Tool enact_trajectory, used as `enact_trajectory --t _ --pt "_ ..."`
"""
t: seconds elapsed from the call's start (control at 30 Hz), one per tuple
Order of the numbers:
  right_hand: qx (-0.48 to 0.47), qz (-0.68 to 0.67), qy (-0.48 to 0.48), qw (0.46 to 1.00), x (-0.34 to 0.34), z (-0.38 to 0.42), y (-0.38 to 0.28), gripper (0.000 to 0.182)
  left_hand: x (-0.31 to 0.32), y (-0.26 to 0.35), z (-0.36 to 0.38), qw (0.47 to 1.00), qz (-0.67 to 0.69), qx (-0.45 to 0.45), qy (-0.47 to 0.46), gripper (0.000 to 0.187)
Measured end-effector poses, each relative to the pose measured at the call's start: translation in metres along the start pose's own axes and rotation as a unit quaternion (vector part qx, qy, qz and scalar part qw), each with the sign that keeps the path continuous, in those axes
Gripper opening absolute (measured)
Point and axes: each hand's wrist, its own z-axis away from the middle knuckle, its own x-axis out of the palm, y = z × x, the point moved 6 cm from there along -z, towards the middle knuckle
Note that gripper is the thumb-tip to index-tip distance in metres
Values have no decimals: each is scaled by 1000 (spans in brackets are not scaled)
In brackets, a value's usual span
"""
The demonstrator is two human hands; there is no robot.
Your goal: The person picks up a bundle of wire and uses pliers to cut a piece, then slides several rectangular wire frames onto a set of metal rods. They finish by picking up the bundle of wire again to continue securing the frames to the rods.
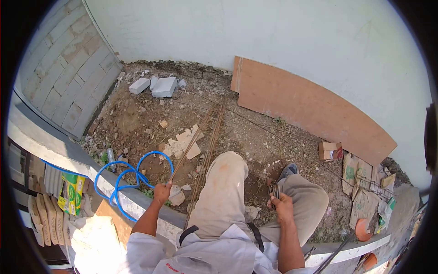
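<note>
My left hand (162, 193) is closed at the near end of some thin rusty steel rods (194, 141), which slant away across the dirt. More long rods lie beside them, running past my left knee. Close to that hand, a coiled blue hose (137, 172) loops over the low wall. My right hand (283, 206) is closed around a dark metal object (273, 191) beside my right leg. Its exact kind is hard to make out, and my fingers cover part of it.
White blocks (164, 87) lie at the back left, and broken board pieces (183, 142) lie on the ground. A brown panel (305, 107) leans on the white wall. A small carton (330, 151), paper sacks and a wire cage (375, 188) are at right. The low wall (127, 196) runs along my left.
</note>
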Motion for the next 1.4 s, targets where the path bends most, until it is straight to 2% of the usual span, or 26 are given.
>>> enact_trajectory --t 0.07,0.13,0.3,0.43,0.5,0.63,0.73,0.83,0.93,1.1,1.17,1.27,1.4 --pt "-8 -4 -1 1000 0 -1 -2 11 -36 10 9 996 -75 37 24 50" --pt "-19 -20 -5 1000 -1 -2 -4 11 -71 19 26 994 -100 27 26 51" --pt "-44 -86 -6 995 -1 6 -23 14 -130 20 49 996 -58 67 7 47" --pt "-56 -156 5 986 -9 23 -55 17 -164 81 70 993 -17 114 -27 48" --pt "-79 -187 16 979 -17 35 -76 19 -171 93 68 989 15 139 -49 48" --pt "-186 -238 65 951 -53 76 -120 20 -183 143 83 977 79 172 -100 46" --pt "-248 -253 106 929 -92 127 -149 20 -176 179 85 962 98 205 -152 46" --pt "-288 -231 185 911 -140 166 -146 20 -154 197 85 943 95 242 -209 47" --pt "-276 -240 273 890 -184 192 -115 20 -129 220 96 926 72 273 -251 52" --pt "-232 -262 406 844 -232 238 -37 19 -87 221 89 900 2 301 -315 52" --pt "-222 -271 432 831 -242 254 -16 18 -82 239 101 900 -3 277 -336 51" --pt "-209 -278 453 821 -250 271 7 17 -71 228 73 896 -21 265 -356 45" --pt "-198 -285 455 820 -265 272 6 16 -53 227 58 883 -56 314 -344 48"
